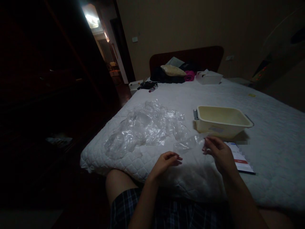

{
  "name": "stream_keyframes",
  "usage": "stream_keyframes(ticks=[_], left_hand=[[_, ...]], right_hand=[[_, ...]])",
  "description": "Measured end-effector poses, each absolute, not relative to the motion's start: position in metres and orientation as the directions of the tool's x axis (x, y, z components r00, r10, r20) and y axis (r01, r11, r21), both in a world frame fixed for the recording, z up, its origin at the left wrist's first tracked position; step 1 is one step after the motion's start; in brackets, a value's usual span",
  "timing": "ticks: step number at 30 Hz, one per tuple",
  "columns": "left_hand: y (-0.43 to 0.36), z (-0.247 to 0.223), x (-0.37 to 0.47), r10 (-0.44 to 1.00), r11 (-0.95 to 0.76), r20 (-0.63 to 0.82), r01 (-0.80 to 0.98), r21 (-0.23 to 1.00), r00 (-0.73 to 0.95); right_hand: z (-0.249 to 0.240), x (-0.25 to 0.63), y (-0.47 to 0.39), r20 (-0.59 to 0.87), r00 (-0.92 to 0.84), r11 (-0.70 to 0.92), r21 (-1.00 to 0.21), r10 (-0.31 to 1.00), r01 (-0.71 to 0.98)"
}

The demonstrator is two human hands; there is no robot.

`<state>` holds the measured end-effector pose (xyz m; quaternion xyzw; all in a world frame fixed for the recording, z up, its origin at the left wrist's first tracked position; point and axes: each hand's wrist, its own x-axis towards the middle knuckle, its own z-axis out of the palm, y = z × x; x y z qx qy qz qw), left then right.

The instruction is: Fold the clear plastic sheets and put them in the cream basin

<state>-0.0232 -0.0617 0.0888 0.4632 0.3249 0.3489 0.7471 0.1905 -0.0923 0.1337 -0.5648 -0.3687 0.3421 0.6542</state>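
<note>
Clear film, one piece (189, 143): pinched in right hand (221, 154), near side of tub (228, 129), right of film pile (143, 124), over bed (278, 156). Left hand (166, 163): fingers narrowly parted, apparently empty. Apparent step: handling a single piece; next grip calls for light fingertips.

Plastic bags (147, 124), basin (231, 131) on bed (278, 143)

Now seeing plastic bags (146, 125) left of the tub (230, 129), the bed (278, 143) beneath it, a box (210, 79) behind it (and, farther behind, the headboard (211, 58)).
</note>
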Motion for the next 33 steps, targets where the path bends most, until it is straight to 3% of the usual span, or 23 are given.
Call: stream_keyframes(ticks=[5, 10, 15, 19, 23, 28, 30, 33], left_hand=[[-0.062, 0.076, -0.026, 0.827, 0.400, -0.237, -0.236, 0.886, 0.510], [-0.055, 0.045, -0.035, 0.866, 0.419, -0.329, -0.186, 0.889, 0.376], [-0.048, 0.019, -0.046, 0.903, 0.342, -0.340, 0.040, 0.939, 0.264], [-0.044, 0.018, -0.053, 0.957, 0.111, -0.193, 0.341, 0.934, 0.215], [-0.043, 0.031, -0.054, 0.976, -0.206, 0.106, 0.645, 0.736, 0.191], [-0.036, 0.042, -0.044, 0.742, -0.648, 0.527, 0.644, 0.407, 0.414], [-0.031, 0.043, -0.038, 0.616, -0.766, 0.576, 0.580, 0.278, 0.537], [-0.027, 0.044, -0.032, 0.532, -0.836, 0.532, 0.507, 0.210, 0.659]], right_hand=[[0.120, 0.197, -0.085, -0.014, 0.422, -0.005, -1.000, 0.906, -0.022], [0.074, 0.203, -0.070, -0.081, 0.308, -0.120, -0.987, 0.948, 0.110], [0.036, 0.205, -0.056, 0.019, 0.306, -0.120, -0.896, 0.952, 0.427], [0.031, 0.205, -0.048, 0.126, 0.261, -0.096, -0.712, 0.957, 0.696], [0.034, 0.212, -0.041, 0.206, 0.153, -0.004, -0.584, 0.966, 0.812], [0.044, 0.224, -0.016, 0.346, 0.144, 0.090, -0.580, 0.927, 0.810], [0.051, 0.223, 0.002, 0.338, 0.094, 0.132, -0.587, 0.936, 0.798], [0.057, 0.215, 0.033, 0.262, -0.101, 0.233, -0.545, 0.960, 0.805]])
